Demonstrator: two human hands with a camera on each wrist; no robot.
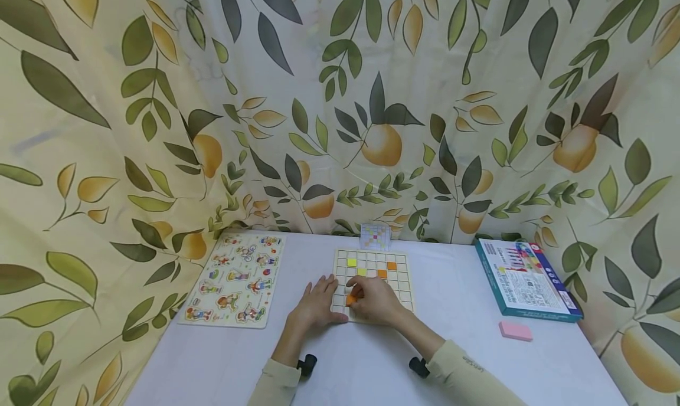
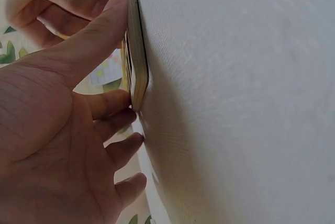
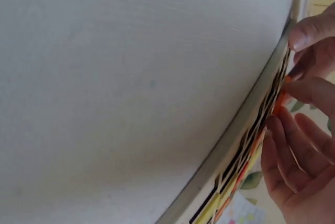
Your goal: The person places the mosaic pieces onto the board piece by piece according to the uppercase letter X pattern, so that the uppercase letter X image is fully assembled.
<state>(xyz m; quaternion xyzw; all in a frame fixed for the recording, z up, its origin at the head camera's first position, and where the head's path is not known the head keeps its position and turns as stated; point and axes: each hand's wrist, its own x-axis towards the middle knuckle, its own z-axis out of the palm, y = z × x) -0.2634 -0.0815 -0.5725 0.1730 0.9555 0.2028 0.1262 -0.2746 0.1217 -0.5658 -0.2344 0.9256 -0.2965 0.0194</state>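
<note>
A wooden grid board (image 1: 398,285) lies on the white table, with yellow tiles (image 1: 352,263) and orange tiles (image 1: 392,266) in some of its squares. My left hand (image 1: 317,304) rests along the board's left edge and near corner, fingers spread, thumb (image 2: 99,30) touching the near edge. My right hand (image 1: 376,298) pinches an orange tile (image 1: 350,300) over the lower left squares. In the right wrist view this orange tile (image 3: 280,101) shows between thumb and fingers, at the board's surface. The right hand hides part of the grid.
A small pattern card (image 1: 375,237) stands behind the board against the leafy curtain. To the left lies a puzzle board with cartoon figures (image 1: 234,276). A flat teal-edged box (image 1: 528,279) and a pink block (image 1: 515,330) are on the right.
</note>
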